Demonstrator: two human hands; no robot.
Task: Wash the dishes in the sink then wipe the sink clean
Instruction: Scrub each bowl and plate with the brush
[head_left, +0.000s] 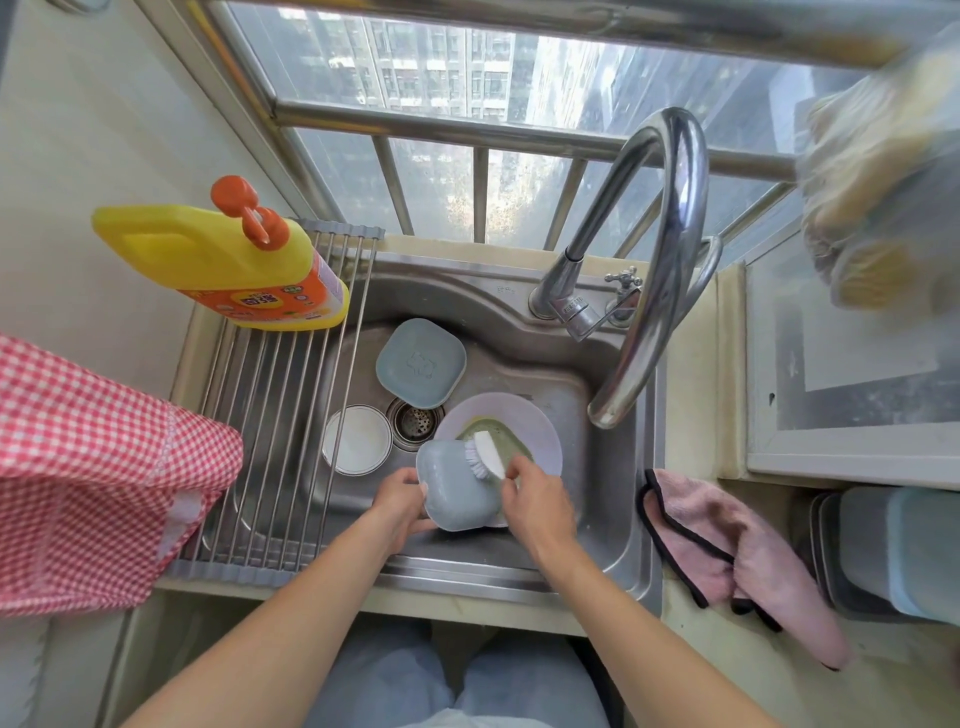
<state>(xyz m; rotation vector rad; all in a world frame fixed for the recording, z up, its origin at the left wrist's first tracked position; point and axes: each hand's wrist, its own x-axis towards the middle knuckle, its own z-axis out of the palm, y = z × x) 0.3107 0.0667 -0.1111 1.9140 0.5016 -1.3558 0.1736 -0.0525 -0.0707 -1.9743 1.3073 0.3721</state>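
My left hand (402, 501) grips the left edge of a grey-blue square dish (457, 491), held bottom-up over the steel sink (597, 395). My right hand (537, 501) holds a white dish brush (485, 452) with its bristles on the dish's upper edge. Under them lies a lilac plate (540, 431) with greenish residue. A second grey-blue square dish (421, 361) lies at the back of the basin. A white round bowl (357, 439) sits left of the drain (417, 420).
A roll-up rack (291, 415) spans the sink's left side and carries a yellow detergent bottle (218, 260). The curved faucet (660, 249) arches over the right of the basin. A pink cloth (727, 545) lies on the right counter. A red checked towel (88, 478) hangs at left.
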